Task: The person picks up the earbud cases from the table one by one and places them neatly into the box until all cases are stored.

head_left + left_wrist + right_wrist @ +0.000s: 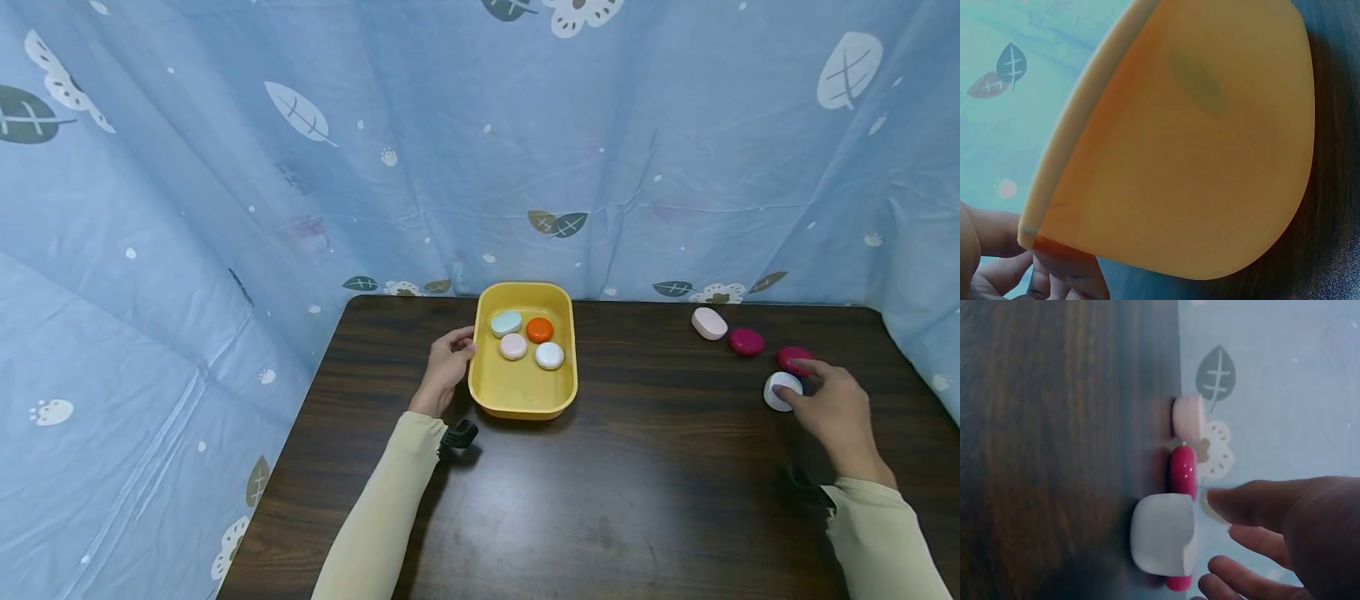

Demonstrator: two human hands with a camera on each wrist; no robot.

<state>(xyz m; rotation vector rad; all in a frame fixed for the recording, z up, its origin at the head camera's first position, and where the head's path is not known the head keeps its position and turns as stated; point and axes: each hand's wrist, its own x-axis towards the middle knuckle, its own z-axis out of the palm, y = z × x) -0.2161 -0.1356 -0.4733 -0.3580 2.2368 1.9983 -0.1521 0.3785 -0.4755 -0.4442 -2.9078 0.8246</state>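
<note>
A yellow plastic tray (525, 400) stands at the table's back edge, and my left hand (447, 360) holds its left rim between thumb and fingers. Four-sided with rounded corners, it contains several soap-like bars: a pale blue one (506, 323), an orange one (539, 330), a pink one (513, 347) and a white one (549, 356). At the right, my right hand (836, 408) hovers with spread fingers just over a white bar (1159, 537). A magenta bar (792, 360) lies behind that white bar, partly hidden by fingers.
Another magenta bar (747, 342) and a pale pink bar (708, 323) lie farther back on the right. The dark wooden table (585, 500) ends at a blue patterned curtain (480, 150) that hangs behind it and along the left side.
</note>
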